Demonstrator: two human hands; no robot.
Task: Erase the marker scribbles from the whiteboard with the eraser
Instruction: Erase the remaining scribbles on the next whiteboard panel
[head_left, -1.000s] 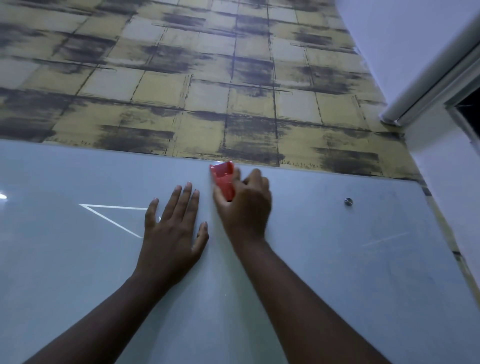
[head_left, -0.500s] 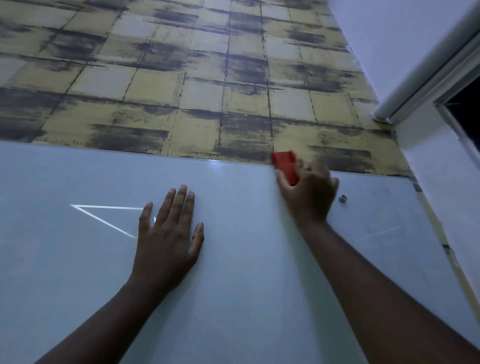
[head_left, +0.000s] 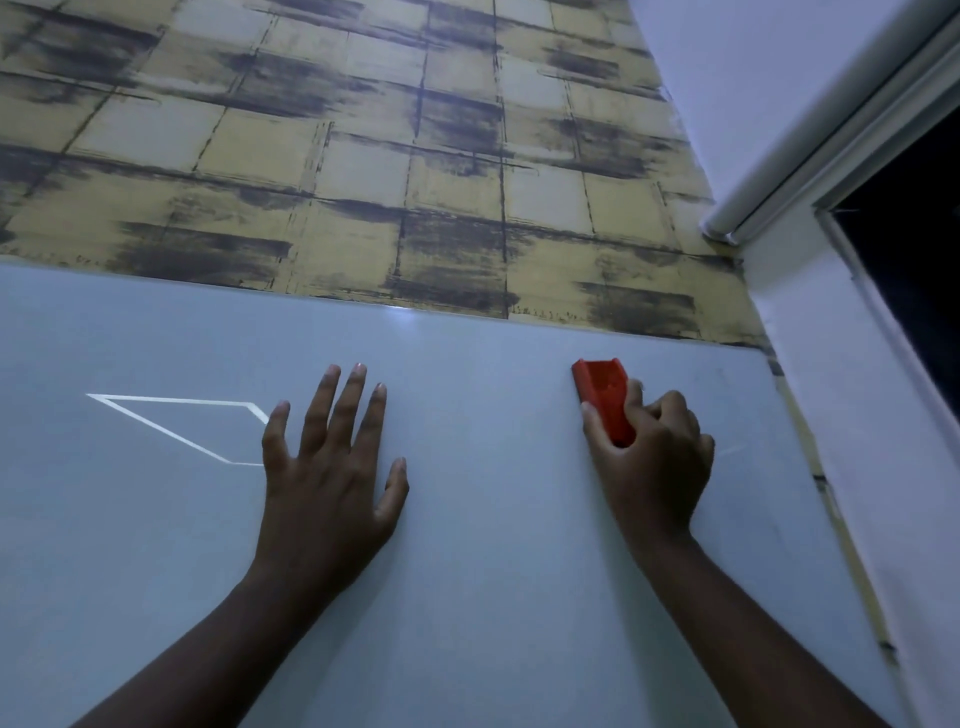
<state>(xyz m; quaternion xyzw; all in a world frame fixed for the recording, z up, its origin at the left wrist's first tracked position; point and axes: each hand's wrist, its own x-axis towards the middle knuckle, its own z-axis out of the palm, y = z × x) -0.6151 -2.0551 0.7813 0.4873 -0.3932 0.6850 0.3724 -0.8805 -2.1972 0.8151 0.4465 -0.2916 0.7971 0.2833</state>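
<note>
Whiteboard, a smooth pale grey-white glossy panel (head_left: 493, 597), fills the lower view, and the red plastic block eraser (head_left: 602, 397) sits pressed against it near the top right corner, just below the top edge. Right hand (head_left: 652, 467) grips that eraser, fingers curled round its lower end. Left hand (head_left: 327, 467) lies flat with fingers spread and relaxed, bracing mid-board. Most of the surface looks clean from here; I can make out only a thin white-lined angular outline (head_left: 176, 426) toward the left edge, partly hidden under the left fingers, and a faint streak (head_left: 730, 450) beside the right hand. Above the board, rough yellow-and-black tile-pattern wallpaper (head_left: 363, 156).
</note>
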